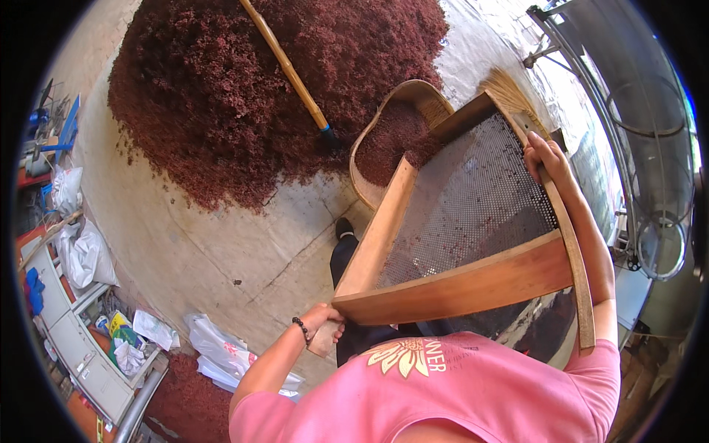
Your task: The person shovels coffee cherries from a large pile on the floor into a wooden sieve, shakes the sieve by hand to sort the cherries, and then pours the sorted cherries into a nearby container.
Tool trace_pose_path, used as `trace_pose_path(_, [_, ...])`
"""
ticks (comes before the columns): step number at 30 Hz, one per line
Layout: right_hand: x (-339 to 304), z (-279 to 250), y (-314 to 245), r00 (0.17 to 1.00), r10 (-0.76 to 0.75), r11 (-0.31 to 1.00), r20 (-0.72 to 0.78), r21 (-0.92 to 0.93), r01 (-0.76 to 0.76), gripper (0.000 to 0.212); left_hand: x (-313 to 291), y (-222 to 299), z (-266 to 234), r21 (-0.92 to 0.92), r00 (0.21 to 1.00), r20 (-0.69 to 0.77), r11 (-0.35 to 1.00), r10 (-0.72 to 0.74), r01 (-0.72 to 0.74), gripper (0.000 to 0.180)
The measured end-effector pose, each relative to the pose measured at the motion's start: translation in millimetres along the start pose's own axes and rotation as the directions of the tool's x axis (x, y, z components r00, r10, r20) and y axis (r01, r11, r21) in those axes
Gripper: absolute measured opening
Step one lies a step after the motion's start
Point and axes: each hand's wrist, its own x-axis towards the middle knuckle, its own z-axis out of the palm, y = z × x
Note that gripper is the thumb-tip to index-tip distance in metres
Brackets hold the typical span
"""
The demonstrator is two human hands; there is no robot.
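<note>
A large wooden-framed sieve with a metal mesh bottom is held in front of me, slanting toward a woven scoop basket. Only a few dark red bits lie scattered on its mesh. My left hand, with a beaded bracelet at the wrist, is closed round a wooden handle at the sieve's near left corner. My right hand grips the long rail on the right side, near the far end. Dark red dried material fills part of the basket, which the sieve's open narrow end overlaps.
A big heap of dark red dried plant matter covers the far floor, with a wooden-handled tool resting on it. A straw broom lies behind the sieve. Metal machinery stands right; white bags and cabinets line the left.
</note>
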Motion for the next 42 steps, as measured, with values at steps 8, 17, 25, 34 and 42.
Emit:
trace_pose_path(8, [-36,-42,-59,0.982,-0.182,0.983,-0.059,0.003,0.182,0.062,-51,10,26,0.032,0.991,0.063,0.992,0.118,-0.120,0.012])
trace_pose_path(17, [-3,-20,2,1.000,0.003,1.000,0.012,-0.019,-0.002,0.061,5,-17,13,-0.044,0.996,0.090,0.999,-0.018,0.022,0.012])
trace_pose_path(25, [-37,-18,-3,0.997,-0.006,0.999,-0.075,-0.041,0.003,0.064,-14,1,10,0.023,0.999,0.047,1.000,-0.006,0.005,0.016])
trace_pose_path(34, [-98,-46,-42,0.974,0.020,1.000,-0.227,0.018,-0.016,0.060,-45,11,21,0.103,0.999,0.040,0.994,-0.034,0.030,0.015])
trace_pose_path(42, [-99,-2,2,0.956,0.249,0.963,-0.152,-0.067,-0.262,0.060,-16,-22,-2,0.108,0.995,0.031,0.990,-0.091,0.087,0.005])
